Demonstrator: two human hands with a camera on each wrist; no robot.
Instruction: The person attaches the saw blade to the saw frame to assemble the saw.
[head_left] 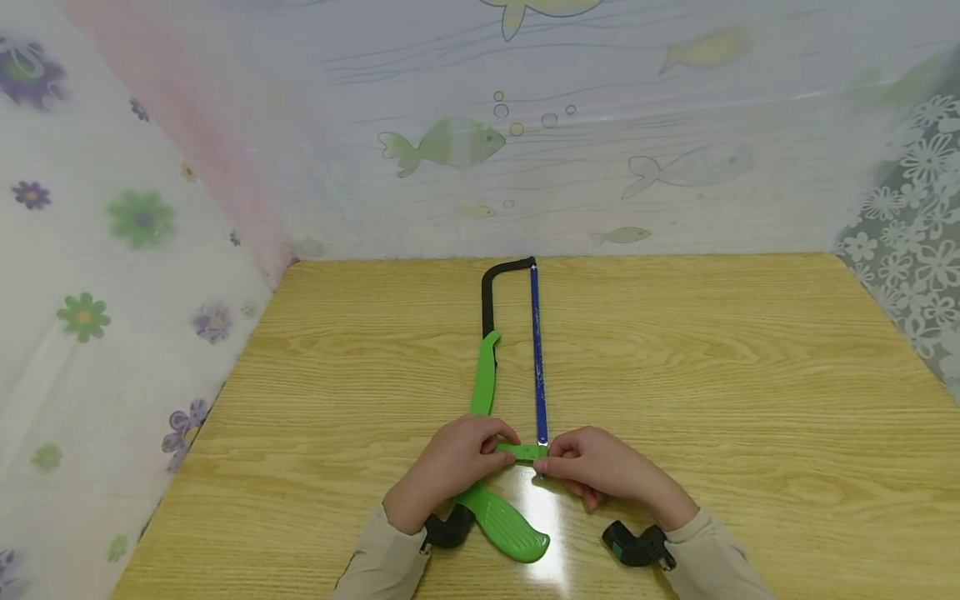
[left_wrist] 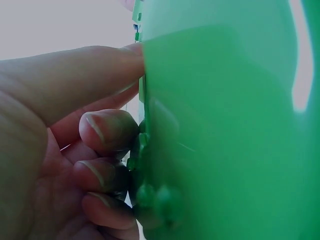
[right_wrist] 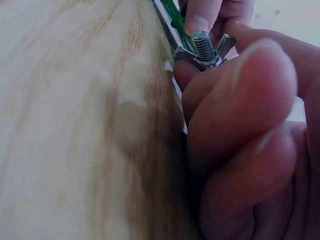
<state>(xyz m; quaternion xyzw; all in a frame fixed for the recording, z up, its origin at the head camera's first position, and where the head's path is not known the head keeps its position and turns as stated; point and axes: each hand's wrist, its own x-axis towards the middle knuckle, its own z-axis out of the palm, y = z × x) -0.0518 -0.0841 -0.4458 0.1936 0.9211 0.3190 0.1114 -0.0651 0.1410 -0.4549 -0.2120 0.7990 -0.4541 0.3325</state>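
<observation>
A hacksaw (head_left: 485,379) lies flat on the wooden table, its black front frame pointing away and its green grip (head_left: 510,523) nearest to me. Its blue blade (head_left: 537,358) runs along the right side. My left hand (head_left: 453,458) holds the short green crosspiece (head_left: 527,452) at the blade's near end; in the left wrist view a green part of the saw (left_wrist: 215,125) fills the right side. With thumb and fingers, my right hand (head_left: 611,471) pinches the wing nut (right_wrist: 203,49) on its threaded bolt, at that same end. In the head view, fingers mostly hide the nut.
The wooden tabletop (head_left: 712,358) spreads out on both sides of the saw. Behind it hangs a pale sheet (head_left: 570,183) printed with fish, and a flowered sheet (head_left: 112,333) covers the left. Black wrist devices (head_left: 637,543) sit below both hands.
</observation>
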